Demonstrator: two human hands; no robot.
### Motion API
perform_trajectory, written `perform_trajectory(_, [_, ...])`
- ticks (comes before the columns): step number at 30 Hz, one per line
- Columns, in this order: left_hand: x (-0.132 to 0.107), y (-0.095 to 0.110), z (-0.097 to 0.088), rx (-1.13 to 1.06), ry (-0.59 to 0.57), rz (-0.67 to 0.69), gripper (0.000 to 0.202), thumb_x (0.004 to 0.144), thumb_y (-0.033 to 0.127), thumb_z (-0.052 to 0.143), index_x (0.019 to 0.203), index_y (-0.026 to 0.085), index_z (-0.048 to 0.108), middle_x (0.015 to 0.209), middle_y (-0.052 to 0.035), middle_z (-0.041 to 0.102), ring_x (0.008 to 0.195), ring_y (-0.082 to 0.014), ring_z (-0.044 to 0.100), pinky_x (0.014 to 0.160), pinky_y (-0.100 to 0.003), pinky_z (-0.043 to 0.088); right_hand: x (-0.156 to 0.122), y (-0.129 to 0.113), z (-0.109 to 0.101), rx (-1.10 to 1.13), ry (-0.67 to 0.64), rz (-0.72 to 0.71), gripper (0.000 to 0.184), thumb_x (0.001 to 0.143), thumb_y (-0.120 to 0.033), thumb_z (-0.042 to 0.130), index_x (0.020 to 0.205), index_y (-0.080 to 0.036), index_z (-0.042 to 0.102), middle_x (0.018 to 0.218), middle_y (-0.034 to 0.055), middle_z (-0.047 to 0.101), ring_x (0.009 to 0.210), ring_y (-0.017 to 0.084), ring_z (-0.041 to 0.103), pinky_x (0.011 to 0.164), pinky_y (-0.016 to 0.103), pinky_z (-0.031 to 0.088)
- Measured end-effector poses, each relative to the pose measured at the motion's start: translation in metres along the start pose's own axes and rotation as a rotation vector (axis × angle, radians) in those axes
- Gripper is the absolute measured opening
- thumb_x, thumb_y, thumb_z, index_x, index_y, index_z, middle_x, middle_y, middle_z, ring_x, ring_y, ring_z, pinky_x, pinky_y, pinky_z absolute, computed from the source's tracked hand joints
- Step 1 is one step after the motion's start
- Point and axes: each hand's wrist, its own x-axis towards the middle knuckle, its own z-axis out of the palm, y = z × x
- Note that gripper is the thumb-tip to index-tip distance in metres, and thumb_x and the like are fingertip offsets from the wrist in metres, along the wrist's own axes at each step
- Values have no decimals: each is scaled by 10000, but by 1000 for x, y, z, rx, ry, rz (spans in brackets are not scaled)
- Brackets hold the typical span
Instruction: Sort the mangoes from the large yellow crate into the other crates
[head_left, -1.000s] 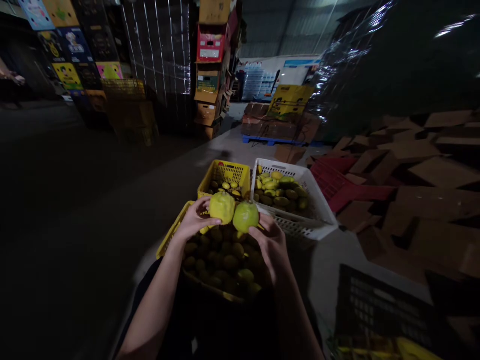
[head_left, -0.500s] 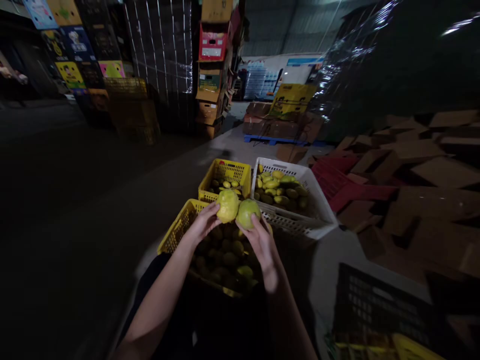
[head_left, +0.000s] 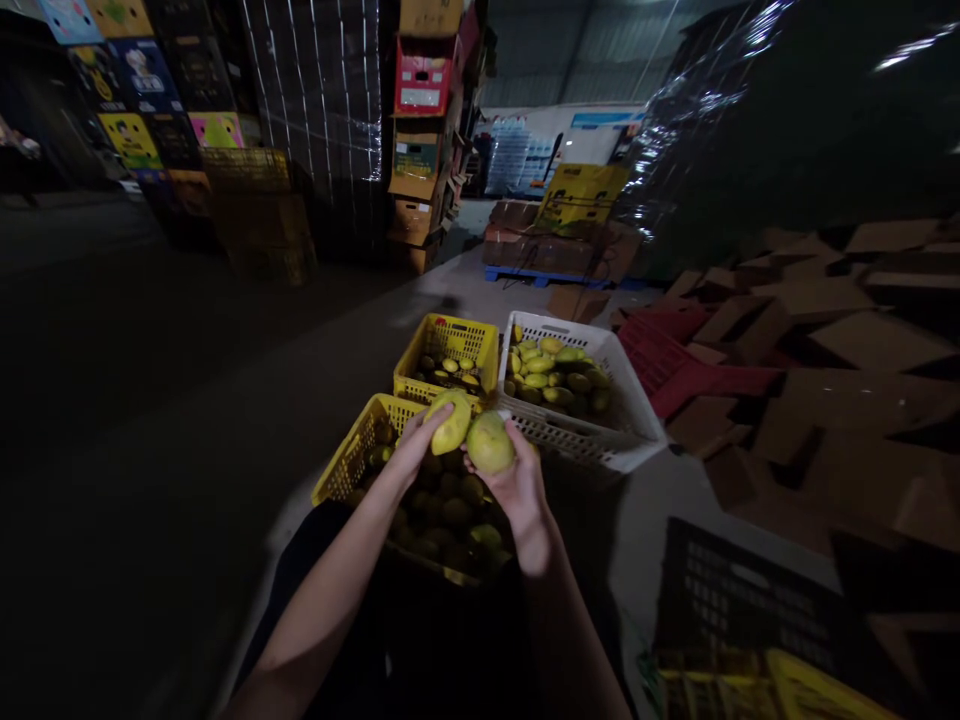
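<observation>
My left hand (head_left: 412, 452) grips a yellow-green mango (head_left: 451, 423), tilted with one end up. My right hand (head_left: 517, 482) holds a second, rounder mango (head_left: 489, 442) right beside it; the two fruits nearly touch. Both hover over the near yellow crate (head_left: 352, 452), which is full of dark green-yellow mangoes (head_left: 450, 505). Just beyond stand a smaller yellow crate (head_left: 450, 340) with several mangoes and a white crate (head_left: 600, 440) holding yellow-green ones.
A black crate (head_left: 742, 600) sits at lower right on the concrete floor. Red crate pieces (head_left: 667, 365) and flattened cardboard (head_left: 840, 370) spread to the right. Stacked cartons (head_left: 424, 130) and wrapped pallets (head_left: 322, 110) stand behind; the left side is dark floor.
Both hands have shifted slightly lower and closer together. The left mango has been turned so it now lies tilted, and the right mango has rotated in the palm.
</observation>
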Motion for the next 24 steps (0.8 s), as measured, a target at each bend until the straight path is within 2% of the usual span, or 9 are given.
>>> perform_trajectory(3, [-2, 11, -2, -181, 71, -122, 346, 945, 420, 575, 1006, 118, 732, 933, -113, 774, 895, -266, 730, 827, -366, 608, 2, -3, 1, 54, 13, 45, 355, 731, -567, 707, 842, -230, 719, 793, 67, 783, 811, 298, 759, 730, 439, 642])
perform_trajectory(7, [0, 20, -11, -362, 187, -196, 394, 954, 404, 510, 1208, 143, 661, 883, -99, 758, 759, -238, 734, 724, -387, 640, 7, -4, -7, 47, -93, 71, 380, 713, -524, 688, 930, -216, 727, 967, 116, 798, 835, 306, 758, 793, 484, 641])
perform_trajectory(10, [-1, 24, -13, -400, 187, -211, 471, 955, 416, 507, 1340, 160, 599, 879, -93, 751, 696, -217, 724, 665, -350, 637, 11, 0, -11, 74, -98, 57, 386, 685, -453, 712, 1002, -232, 719, 983, 87, 801, 820, 284, 759, 758, 460, 647])
perform_trajectory(13, [-4, 27, -9, -444, 161, -233, 533, 999, 436, 439, 1421, 123, 530, 868, -98, 748, 680, -218, 726, 614, -319, 629, 13, 6, -8, 130, -53, 39, 327, 716, -458, 696, 967, -249, 720, 919, 64, 804, 842, 272, 759, 784, 436, 654])
perform_trajectory(18, [1, 22, 0, -545, 135, -270, 563, 1051, 426, 343, 1478, 77, 458, 924, -124, 748, 776, -214, 750, 662, -278, 633, 18, 12, 0, 211, 38, -51, 217, 819, -418, 660, 967, -265, 701, 1013, 33, 800, 1077, 255, 725, 936, 457, 623])
perform_trajectory(21, [9, 14, 2, -577, 178, -281, 569, 1055, 429, 326, 1502, 96, 438, 1047, -156, 745, 824, -216, 750, 664, -276, 629, 21, 14, -1, 231, 79, -26, 206, 885, -426, 609, 972, -262, 697, 1010, 32, 799, 1109, 238, 716, 958, 458, 610])
perform_trajectory(24, [15, 8, 4, -600, 176, -254, 547, 1053, 421, 352, 1498, 118, 451, 1102, -150, 744, 817, -209, 745, 690, -295, 635, 22, 16, -4, 249, 103, -46, 205, 917, -419, 580, 952, -260, 704, 998, 30, 800, 1119, 222, 712, 957, 439, 612])
